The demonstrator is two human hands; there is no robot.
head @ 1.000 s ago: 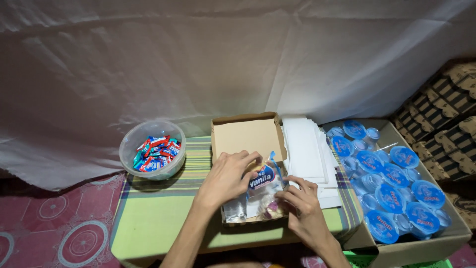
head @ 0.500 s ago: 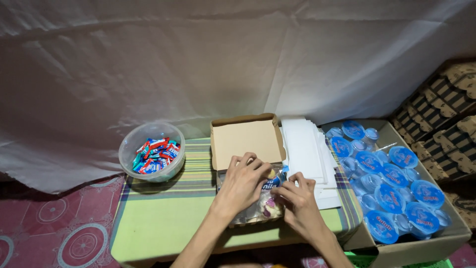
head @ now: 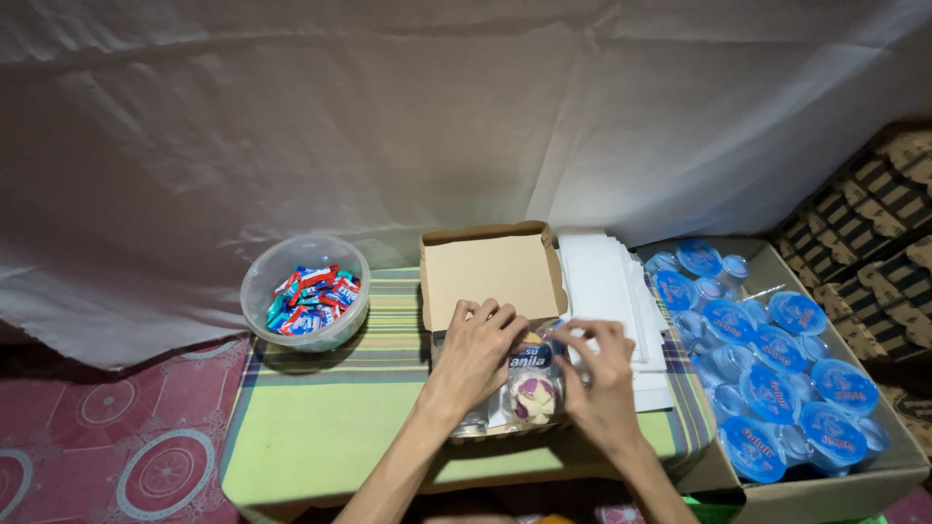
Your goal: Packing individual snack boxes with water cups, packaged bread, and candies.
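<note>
An open brown cardboard snack box (head: 490, 267) sits on the green striped cloth, its lid standing up at the back. My left hand (head: 479, 351) lies flat over the box's left half, fingers spread on the packed things inside. My right hand (head: 602, 374) pinches at the box's right edge, next to a clear-wrapped snack packet (head: 531, 357) and a round pastry with a purple spot (head: 535, 396). What the right fingers pinch is too small to tell.
A clear plastic tub of red and blue wrapped candies (head: 307, 294) stands at the left. A stack of white flat sheets (head: 607, 286) lies right of the box. A carton of blue-lidded water cups (head: 767, 369) fills the right side. White cloth hangs behind.
Both hands have drawn closer together over the box. My right hand moved up from the box's lower right to its right edge. The packet now lies deeper in the box.
</note>
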